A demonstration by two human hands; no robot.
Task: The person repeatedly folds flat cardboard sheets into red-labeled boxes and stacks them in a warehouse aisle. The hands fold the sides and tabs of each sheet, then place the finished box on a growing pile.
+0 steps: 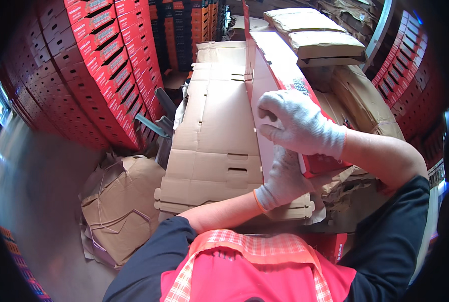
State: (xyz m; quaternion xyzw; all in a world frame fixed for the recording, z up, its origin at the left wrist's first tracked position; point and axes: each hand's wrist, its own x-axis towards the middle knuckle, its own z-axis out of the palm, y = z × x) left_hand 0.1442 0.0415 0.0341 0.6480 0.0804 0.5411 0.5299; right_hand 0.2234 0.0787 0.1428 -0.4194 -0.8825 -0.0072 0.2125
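Note:
A long carton point(276, 54), red outside and white inside, stands partly folded with its walls raised, right of centre. My left hand point(286, 176), in a pale glove with an orange cuff, grips its near end, the fingers inside and the thumb side under the red end panel. Just above it my gloved right hand point(300, 121) is closed, its fingers curled over the carton's walls; whatever they hold is hidden. Beneath and left of the carton lies flat brown cardboard point(214, 136) with slots and notched edges.
Tall stacks of red cartons point(103, 60) rise at the left, and more red cartons point(403, 55) at the right. A brown paper bundle point(121, 206) with straps lies on the floor at lower left. Paper-wrapped packs point(320, 35) sit beyond the carton. Dark and orange crates point(184, 30) stand behind.

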